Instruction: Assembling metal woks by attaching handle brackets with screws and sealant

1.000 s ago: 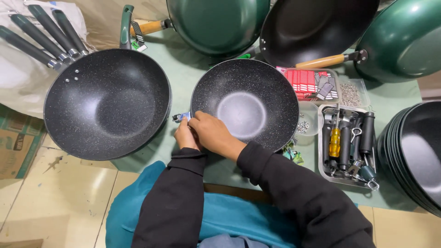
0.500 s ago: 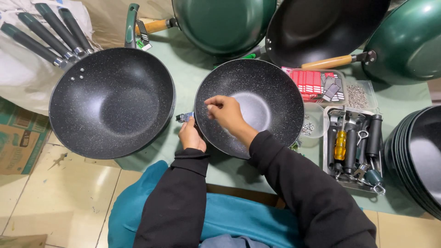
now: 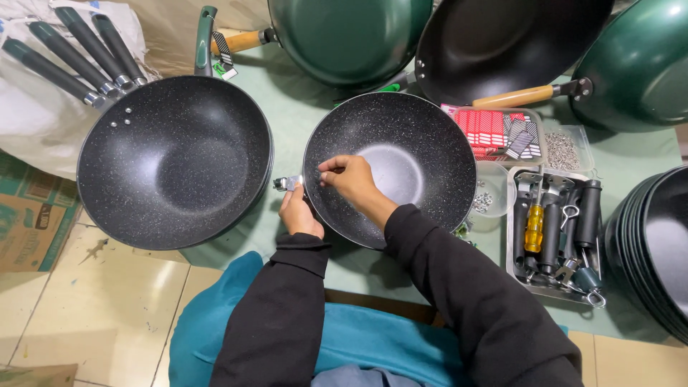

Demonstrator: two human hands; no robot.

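From the head camera, a round speckled black wok is sitting on the pale green table, just in front of the person; the left hand is curling against its outer left rim, pinching a small shiny metal bracket there; the right hand is reaching inside the bowl, fingertips pressed together at the inner wall by the same rim spot, though what they are pinching is too small to tell; a larger speckled wok is lying just to the left, its green handle pointing away; glossy green pans with wooden handles are crowding the far edge; a metal tray of dark handles and a yellow-handled screwdriver is resting to the right.
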